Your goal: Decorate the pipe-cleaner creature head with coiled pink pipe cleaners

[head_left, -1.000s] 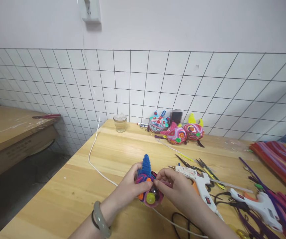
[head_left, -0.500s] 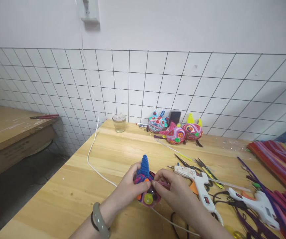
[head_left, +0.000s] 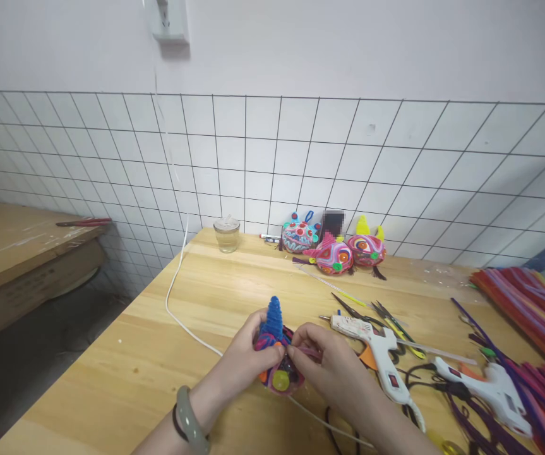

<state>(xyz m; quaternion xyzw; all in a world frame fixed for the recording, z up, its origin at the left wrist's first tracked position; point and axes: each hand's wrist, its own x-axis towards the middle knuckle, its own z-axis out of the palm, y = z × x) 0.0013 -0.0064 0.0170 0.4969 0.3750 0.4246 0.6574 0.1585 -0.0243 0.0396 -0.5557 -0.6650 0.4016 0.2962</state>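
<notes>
Left hand [head_left: 248,355] grips a small round fuzzy toy [head_left: 281,374] from the left side, thumb on its front. The toy sits near the tabletop [head_left: 149,366] at the near centre, its blue cone [head_left: 273,318] pointing up. Right hand [head_left: 331,370] is closed in a pinch on a pink strand [head_left: 311,351] at the toy's right edge, fingertips touching the toy. Whether the toy rests on the wood or hangs just above it, cannot tell. To do this well, I judge: hold the toy steady with the left hand, press the strand flat against the body, and don't crush the cone. Just right of the hands lies a white glue gun [head_left: 374,346], nozzle pointing at them, and its tip may be hot. A second glue gun [head_left: 487,387] lies further right among dark cords. Scissors [head_left: 388,314] lie behind the guns. A white cable [head_left: 176,297] runs along the left and passes under the hands, so it could snag. Three finished toys [head_left: 333,253] and a glass jar [head_left: 227,234] stand far off by the wall, and a pile of fuzzy wires [head_left: 530,306] is at the far right.
</notes>
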